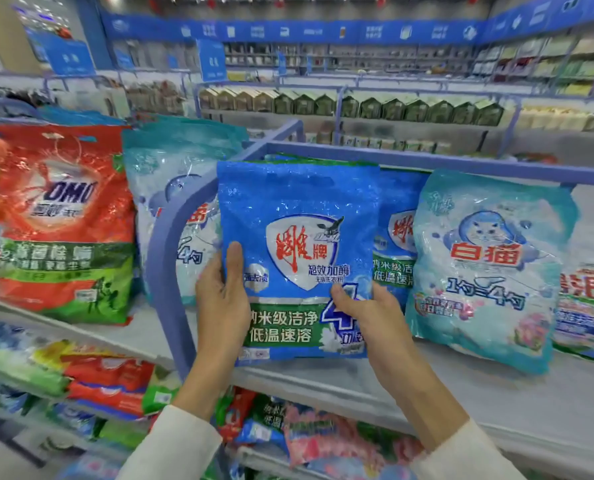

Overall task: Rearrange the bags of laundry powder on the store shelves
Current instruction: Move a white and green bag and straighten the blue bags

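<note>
A blue laundry powder bag [299,237] with a white shield logo and a green band stands upright on the top shelf [462,386], held by both hands. My left hand [224,299] grips its lower left edge, thumb on the front. My right hand [368,313] grips its lower right part, thumb on the front. Behind it stands a second matching blue bag [397,230]. To the right leans a pale teal bag with a cat logo [489,268]. Left of the shelf's rounded end frame [171,244] stand a pale teal bag [174,188] and a red and green OMO bag [63,223].
Another bag [586,313] shows at the far right edge. Lower shelves hold several mixed bags [108,382], some lying flat. A blue rail [427,157] runs along the back of the top shelf. Further store aisles with boxed goods [358,105] fill the background.
</note>
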Available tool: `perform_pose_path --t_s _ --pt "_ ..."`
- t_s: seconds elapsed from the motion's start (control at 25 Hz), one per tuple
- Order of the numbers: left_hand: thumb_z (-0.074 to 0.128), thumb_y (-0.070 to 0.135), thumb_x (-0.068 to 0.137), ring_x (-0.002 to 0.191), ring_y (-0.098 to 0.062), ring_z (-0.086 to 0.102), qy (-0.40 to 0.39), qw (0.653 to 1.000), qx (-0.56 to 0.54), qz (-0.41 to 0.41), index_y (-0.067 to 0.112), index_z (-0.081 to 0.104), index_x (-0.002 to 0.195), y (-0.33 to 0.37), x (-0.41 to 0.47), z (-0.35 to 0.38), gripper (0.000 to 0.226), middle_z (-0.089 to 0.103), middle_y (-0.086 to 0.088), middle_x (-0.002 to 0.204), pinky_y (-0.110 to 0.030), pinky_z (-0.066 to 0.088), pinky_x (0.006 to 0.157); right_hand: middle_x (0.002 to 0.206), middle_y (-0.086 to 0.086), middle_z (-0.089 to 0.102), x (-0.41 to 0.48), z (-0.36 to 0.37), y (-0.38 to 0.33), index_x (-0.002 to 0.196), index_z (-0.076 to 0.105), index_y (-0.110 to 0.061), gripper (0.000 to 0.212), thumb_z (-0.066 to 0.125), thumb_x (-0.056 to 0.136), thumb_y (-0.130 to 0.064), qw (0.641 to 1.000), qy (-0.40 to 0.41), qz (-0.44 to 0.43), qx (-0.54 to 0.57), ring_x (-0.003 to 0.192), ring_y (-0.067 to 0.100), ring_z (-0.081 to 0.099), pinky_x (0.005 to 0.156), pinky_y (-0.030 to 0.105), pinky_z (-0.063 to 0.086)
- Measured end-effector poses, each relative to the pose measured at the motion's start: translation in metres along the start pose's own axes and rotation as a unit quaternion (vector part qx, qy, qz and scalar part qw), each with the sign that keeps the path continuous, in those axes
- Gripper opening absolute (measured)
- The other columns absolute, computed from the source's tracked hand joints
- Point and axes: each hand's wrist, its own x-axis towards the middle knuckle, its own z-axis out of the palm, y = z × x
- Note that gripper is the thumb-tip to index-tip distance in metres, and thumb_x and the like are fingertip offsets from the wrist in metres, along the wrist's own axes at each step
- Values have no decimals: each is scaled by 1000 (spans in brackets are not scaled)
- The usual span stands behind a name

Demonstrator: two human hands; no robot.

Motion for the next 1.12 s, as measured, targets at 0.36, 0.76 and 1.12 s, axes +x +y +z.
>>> perform_pose_path --t_s 0.36,0.76,1.12 --pt "44 29 107 61 0 42 -61 994 26 81 6 46 77 20 12 18 38 50 -8 69 -13 35 56 94 9 79 -20 -1 16 94 76 -13 10 71 91 -5 986 104 -75 109 81 26 76 70 39 62" --pt "46 34 106 58 -6 46 39 998 2 -51 7 50 82 -5 18 2 37 51 -1 71 -23 40 55 97 1 79 -5 19 19 105 70 -18 22 69 92 -1 999 8 -36 18 81 19 77 67 37 63" --pt "46 34 105 69 -11 54 93 993 49 -51 7 56 88 -12 20 5 34 63 -5 79 -40 45 67 98 4 80 10 13 9 111 73 -12 16 63 100 -18 999 -15 -31 13 88 24 77 72 34 63"
